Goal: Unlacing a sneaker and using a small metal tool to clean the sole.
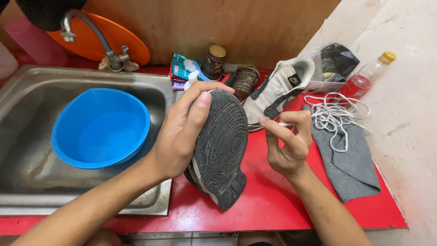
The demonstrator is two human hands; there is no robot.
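The left hand (182, 132) grips a sneaker (221, 148) turned sole-up, its dark, dirty tread facing the camera. The fingers wrap over the far end of the shoe and the thumb (198, 114) presses flat on the edge of the sole, so the hand is closed firmly around it. The shoe hangs tilted above the red counter (273, 205), just right of the steel sink (27, 168), with its near end low over the counter.

The right hand (289, 141) sits just right of the shoe, its fingers curled and pinching a thin white handle (286, 124), of which only a short piece shows. The working end points toward the sole; I cannot tell what kind of tool it is, or whether its tip touches the tread.

In the sink stands 1 blue plastic basin (100, 127), under a metal tap (91, 36). An orange round tray (114, 38) leans against the wooden wall behind the tap. On the far side of the counter lies the second sneaker (280, 89), white and grey, on its side without a lace. Left of it stand 2 dark cans (227, 68) and a teal packet (182, 66). A loose white shoelace (334, 116) lies tangled on a grey cloth (350, 164) at the right. Beyond them are a black plastic bag (337, 59) and a bottle of red liquid (366, 77) with a yellow cap.
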